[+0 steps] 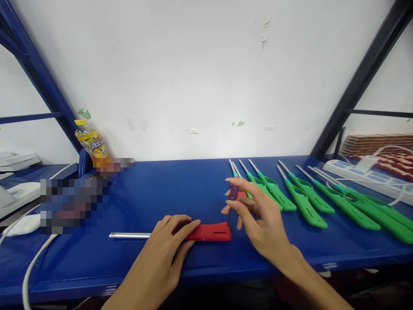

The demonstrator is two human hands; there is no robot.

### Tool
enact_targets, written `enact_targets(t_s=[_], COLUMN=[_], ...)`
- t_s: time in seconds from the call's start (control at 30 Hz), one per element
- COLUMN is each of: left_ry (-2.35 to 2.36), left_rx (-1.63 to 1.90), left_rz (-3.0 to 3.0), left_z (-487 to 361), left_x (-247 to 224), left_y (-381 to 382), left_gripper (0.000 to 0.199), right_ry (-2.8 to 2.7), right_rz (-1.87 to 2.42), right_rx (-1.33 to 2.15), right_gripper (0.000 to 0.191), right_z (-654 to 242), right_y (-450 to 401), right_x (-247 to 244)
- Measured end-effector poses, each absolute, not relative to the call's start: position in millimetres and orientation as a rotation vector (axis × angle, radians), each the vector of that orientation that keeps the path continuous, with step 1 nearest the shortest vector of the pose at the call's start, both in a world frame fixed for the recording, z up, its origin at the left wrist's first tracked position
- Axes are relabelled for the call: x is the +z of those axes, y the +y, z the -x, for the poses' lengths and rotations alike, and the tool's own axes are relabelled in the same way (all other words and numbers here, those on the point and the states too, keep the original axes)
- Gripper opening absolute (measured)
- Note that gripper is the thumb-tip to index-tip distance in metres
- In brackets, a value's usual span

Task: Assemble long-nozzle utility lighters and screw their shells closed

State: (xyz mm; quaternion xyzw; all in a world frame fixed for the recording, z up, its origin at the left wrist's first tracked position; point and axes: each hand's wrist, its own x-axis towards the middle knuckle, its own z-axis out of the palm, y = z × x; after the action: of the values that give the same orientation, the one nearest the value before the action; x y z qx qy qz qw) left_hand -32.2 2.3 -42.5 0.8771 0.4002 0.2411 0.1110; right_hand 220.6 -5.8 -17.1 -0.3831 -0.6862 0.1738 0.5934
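A red long-necked lighter lies flat near the front of the blue table, its silver tube pointing left. My left hand is closed over the lighter's middle and presses it down. In my right hand, thumb and fingers pinch a small screwdriver with a dark purple handle. It stands nearly upright, its thin shaft reaching a small hole at the right end of the red handle. Behind my right fingers shows another red piece, mostly hidden.
Several green long-necked lighters lie to the right, tubes toward the wall. A white power strip with cords sits behind them at far right. At back left stands a yellow-capped drink bottle, beside a blurred patch. A white cable hangs over the left edge.
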Motion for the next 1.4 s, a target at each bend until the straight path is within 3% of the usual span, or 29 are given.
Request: enact_targets(t_s=[0.6, 1.0, 1.13, 1.23, 1.33, 1.4], left_ry=[1.16, 1.176, 1.169, 1.165, 1.172, 1.173], left_rx=[0.71, 0.73, 0.74, 0.738, 0.729, 0.73], left_rz=[-2.583, -2.599, -2.601, -2.594, -2.596, -2.597], left_z=[31.5, 30.2, 31.7, 31.4, 30.5, 30.1], left_x=[-40.8, -39.1, -41.3, -42.1, -41.4, -40.9], left_y=[0.8, 0.5, 0.8, 1.4, 1.2, 0.8], left_gripper=[0.041, 0.039, 0.039, 0.04, 0.04, 0.039], right_ry=[-1.511, -1.539, -1.658, -1.725, -1.663, -1.646], right_rz=[0.986, 0.91, 0.91, 0.843, 0.806, 0.843], right_rx=[0.194, 0.322, 0.08, 0.23, 0.455, 0.35], right_gripper=[0.041, 0.017, 0.023, 0.035, 0.033, 0.03], right_z=[-213.3, -226.2, -227.4, -224.9, -221.3, -220.0], right_y=[-5.6, -5.2, -5.7, -6.6, -4.5, -3.1], right_x=[-21.6, -12.4, -11.2, -5.8, 0.2, 3.4])
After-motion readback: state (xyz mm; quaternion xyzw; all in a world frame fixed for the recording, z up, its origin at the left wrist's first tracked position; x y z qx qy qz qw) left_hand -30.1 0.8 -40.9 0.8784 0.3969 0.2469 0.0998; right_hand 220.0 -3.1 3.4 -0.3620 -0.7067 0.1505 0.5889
